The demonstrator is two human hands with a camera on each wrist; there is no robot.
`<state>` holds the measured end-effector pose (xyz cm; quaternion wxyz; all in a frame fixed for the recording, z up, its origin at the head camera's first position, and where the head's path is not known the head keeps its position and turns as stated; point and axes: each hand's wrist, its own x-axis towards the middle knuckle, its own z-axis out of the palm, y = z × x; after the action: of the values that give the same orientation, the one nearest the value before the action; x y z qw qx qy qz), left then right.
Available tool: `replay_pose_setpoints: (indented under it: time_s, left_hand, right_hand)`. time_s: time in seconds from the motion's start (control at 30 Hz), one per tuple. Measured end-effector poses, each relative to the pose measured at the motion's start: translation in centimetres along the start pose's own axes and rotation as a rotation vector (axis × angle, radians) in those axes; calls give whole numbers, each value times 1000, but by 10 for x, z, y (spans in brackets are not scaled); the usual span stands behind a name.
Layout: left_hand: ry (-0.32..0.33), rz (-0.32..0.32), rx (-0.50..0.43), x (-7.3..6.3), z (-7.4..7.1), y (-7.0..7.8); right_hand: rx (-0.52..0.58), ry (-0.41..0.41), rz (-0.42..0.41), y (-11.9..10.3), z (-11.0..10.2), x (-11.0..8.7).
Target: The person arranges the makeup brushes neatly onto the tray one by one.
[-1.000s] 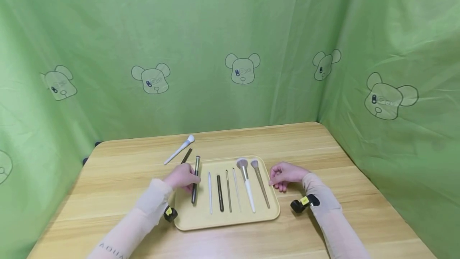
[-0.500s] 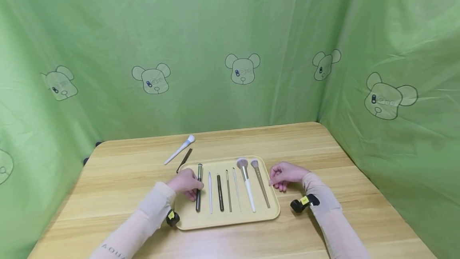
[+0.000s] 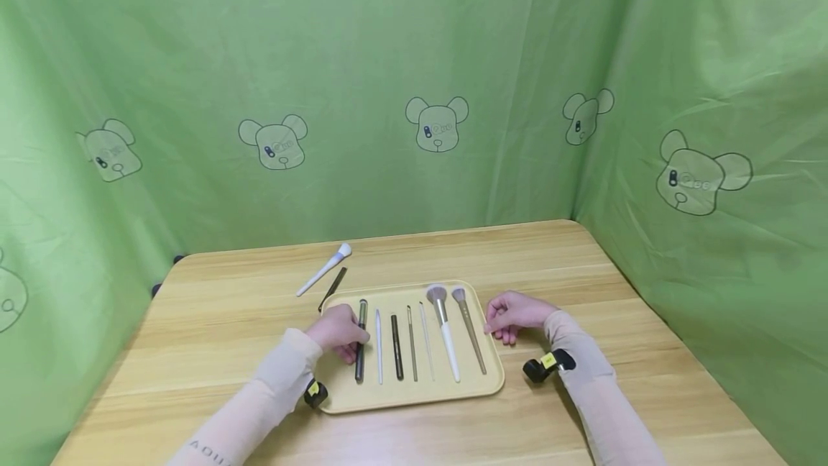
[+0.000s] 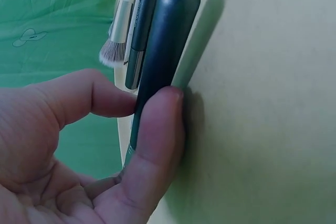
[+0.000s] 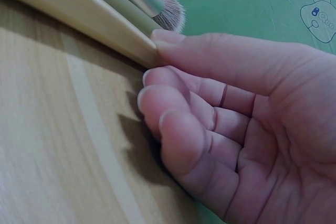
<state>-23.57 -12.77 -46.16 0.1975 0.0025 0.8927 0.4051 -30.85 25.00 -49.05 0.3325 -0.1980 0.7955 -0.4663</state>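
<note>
My left hand (image 3: 339, 331) pinches a black-handled makeup brush (image 3: 360, 365) between thumb and finger, close over the left part of the cream tray (image 3: 414, 398). In the left wrist view the rounded handle end (image 4: 170, 19) points away from the palm. To its right several makeup brushes lie side by side on the tray, among them a slim white one (image 3: 379, 354), a black one (image 3: 397, 351), a big fluffy one with a white handle (image 3: 448, 344) and a brown one (image 3: 471, 333). My right hand (image 3: 517, 313) holds the tray's right rim (image 5: 94, 17), thumb on top and fingers curled.
Beyond the tray's far left corner, a white makeup brush (image 3: 322, 270) and a slim dark stick-like tool (image 3: 333, 286) lie on the wooden table (image 3: 226, 308). A green curtain (image 3: 362, 56) with bear heads hangs behind and at both sides.
My left hand has shifted right and slightly towards me with the black makeup brush, bringing it beside the slim white one. My right hand has stayed at the tray's rim.
</note>
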Motion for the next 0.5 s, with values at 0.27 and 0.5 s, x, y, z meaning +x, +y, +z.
replay_pose_setpoints:
  time_s: [0.27,0.5]
  left_hand:
    - [-6,3,-12,-3,1,3]
    - [-7,-10,-2,-2,2,4]
  right_hand:
    - [-2,-1,0,1,0,0]
    - [9,0,10,0,0,0]
